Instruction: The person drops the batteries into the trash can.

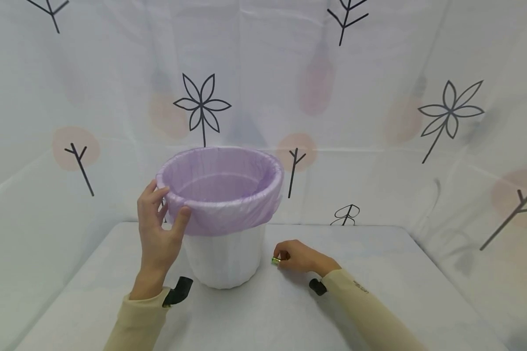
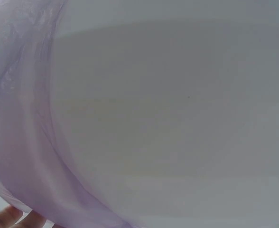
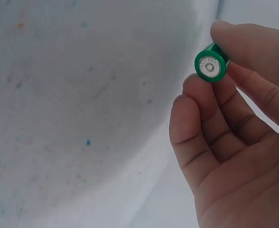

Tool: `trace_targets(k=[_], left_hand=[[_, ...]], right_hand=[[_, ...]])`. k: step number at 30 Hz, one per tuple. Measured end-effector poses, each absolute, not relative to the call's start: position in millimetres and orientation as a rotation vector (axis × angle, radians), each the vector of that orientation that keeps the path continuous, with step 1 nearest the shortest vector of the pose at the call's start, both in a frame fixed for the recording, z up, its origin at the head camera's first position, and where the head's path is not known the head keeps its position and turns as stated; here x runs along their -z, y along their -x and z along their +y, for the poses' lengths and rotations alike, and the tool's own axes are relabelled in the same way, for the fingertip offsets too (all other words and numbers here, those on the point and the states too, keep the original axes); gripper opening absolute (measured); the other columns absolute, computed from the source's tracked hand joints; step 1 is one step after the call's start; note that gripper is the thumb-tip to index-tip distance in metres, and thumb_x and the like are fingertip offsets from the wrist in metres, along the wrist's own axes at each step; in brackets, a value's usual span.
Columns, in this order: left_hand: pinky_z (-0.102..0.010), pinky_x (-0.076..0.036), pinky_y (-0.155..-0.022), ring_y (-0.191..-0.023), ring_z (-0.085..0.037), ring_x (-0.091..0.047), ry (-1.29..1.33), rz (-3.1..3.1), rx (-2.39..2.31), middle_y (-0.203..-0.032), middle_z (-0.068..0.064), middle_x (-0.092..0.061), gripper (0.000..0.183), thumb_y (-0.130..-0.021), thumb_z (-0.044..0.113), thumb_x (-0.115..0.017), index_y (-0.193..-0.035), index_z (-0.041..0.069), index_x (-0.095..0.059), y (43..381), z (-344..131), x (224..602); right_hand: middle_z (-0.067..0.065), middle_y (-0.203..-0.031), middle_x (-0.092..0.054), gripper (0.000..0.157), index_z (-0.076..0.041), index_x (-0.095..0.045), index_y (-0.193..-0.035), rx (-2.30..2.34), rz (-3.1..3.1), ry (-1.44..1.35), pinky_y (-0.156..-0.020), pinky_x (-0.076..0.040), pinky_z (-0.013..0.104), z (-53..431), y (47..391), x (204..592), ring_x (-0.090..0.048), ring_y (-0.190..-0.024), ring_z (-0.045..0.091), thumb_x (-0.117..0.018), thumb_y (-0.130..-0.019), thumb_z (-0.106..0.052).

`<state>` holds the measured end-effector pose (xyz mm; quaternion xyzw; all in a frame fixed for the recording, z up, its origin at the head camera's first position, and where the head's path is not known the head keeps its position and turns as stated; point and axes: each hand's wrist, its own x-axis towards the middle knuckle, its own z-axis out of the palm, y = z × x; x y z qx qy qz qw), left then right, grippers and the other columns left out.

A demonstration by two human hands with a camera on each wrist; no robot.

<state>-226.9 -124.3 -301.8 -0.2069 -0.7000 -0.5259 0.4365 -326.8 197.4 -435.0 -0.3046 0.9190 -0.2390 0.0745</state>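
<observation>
A white trash can (image 1: 226,258) stands upright on the table, lined with a translucent purple bag (image 1: 219,219) folded over its rim. My left hand (image 1: 160,229) holds the can's left side near the rim, thumb on the front of the bag and fingers farther back. Only some left fingertips (image 2: 21,219) show in the left wrist view, beside the purple bag (image 2: 30,142). To the right of the can, my right hand (image 1: 300,256) pinches a small green battery (image 3: 210,64) between thumb and fingers, low over the table. The battery's flat metal end faces the right wrist camera.
The can stands on a white-covered table (image 1: 369,263). Behind it hangs a pale curtain (image 1: 254,97) printed with dark flowers and twigs. A black wrist camera (image 1: 177,291) sits at the left cuff, another black device (image 1: 318,287) at the right cuff.
</observation>
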Motion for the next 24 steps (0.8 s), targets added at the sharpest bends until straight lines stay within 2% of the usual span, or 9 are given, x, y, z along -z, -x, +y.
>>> trace_targets(k=[5, 9, 13, 20, 24], left_hand=[[-0.045, -0.039, -0.106, -0.130, -0.023, -0.040, 0.519, -1.741, 1.311, -0.144, -0.026, -0.031, 0.049, -0.085, 0.002, -0.066, -0.125, -0.011, -0.041, 226.9, -124.6, 302.4], [-0.046, -0.038, -0.106, -0.130, -0.023, -0.039, 0.520, -1.739, 1.324, -0.145, -0.024, -0.030, 0.050, -0.084, 0.002, -0.067, -0.126, -0.010, -0.042, 228.8, -125.8, 304.0], [-0.043, -0.039, -0.106, -0.131, -0.021, -0.039, 0.530, -1.724, 1.325, -0.147, -0.013, -0.032, 0.052, -0.084, 0.007, -0.069, -0.129, -0.002, -0.044, 242.1, -132.1, 315.5], [-0.044, -0.039, -0.105, -0.131, -0.026, -0.040, 0.525, -1.730, 1.315, -0.146, -0.016, -0.032, 0.052, -0.083, 0.004, -0.069, -0.128, -0.005, -0.044, 239.8, -130.7, 313.4], [-0.040, -0.040, -0.106, -0.132, -0.021, -0.039, 0.533, -1.725, 1.312, -0.147, -0.007, -0.033, 0.053, -0.085, 0.010, -0.070, -0.131, 0.003, -0.045, 252.5, -137.2, 324.4]], right_hand=[[-0.009, -0.080, -0.057, 0.016, -0.015, -0.065, -0.101, 0.725, 2.760, 0.954, -0.068, -0.048, 0.026, 201.4, 321.7, 430.4, -0.052, -0.075, 0.009, -0.067, -0.086, -0.010], [-0.009, -0.081, -0.057, 0.016, -0.016, -0.065, -0.102, 0.741, 2.754, 0.971, -0.068, -0.048, 0.026, 204.6, 315.8, 426.1, -0.053, -0.076, 0.008, -0.066, -0.087, -0.011], [-0.009, -0.082, -0.056, 0.015, -0.017, -0.065, -0.103, 0.756, 2.751, 0.994, -0.068, -0.048, 0.026, 208.5, 308.5, 421.0, -0.053, -0.075, 0.009, -0.066, -0.088, -0.012], [-0.011, -0.083, -0.056, 0.015, -0.020, -0.063, -0.102, 0.761, 2.781, 1.000, -0.068, -0.049, 0.026, 220.0, 296.9, 411.5, -0.053, -0.076, 0.008, -0.067, -0.088, -0.016], [-0.010, -0.084, -0.057, 0.016, -0.019, -0.063, -0.103, 0.789, 2.781, 0.997, -0.067, -0.049, 0.027, 226.5, 291.1, 400.9, -0.054, -0.076, 0.009, -0.068, -0.088, -0.016]])
